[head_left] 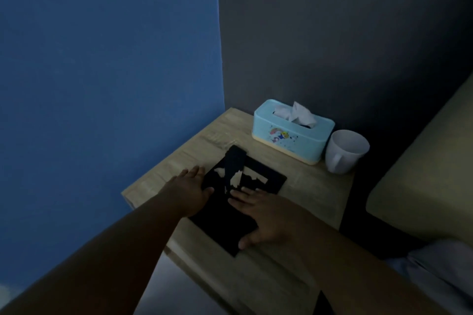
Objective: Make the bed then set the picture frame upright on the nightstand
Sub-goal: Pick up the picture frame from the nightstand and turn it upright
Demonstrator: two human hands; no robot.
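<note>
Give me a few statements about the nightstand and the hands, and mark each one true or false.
1. The picture frame stands upright. False: it lies flat on the nightstand.
2. Both hands touch the frame. True: left hand, right hand.
3. The mug sits left of the tissue box. False: it sits to its right.
4. A tissue sticks out of the box. True.

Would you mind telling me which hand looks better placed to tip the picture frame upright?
Probably the right hand: it lies across the flat black picture frame with the thumb at its near edge, ready to lift. The left hand only rests at the frame's left edge.
</note>
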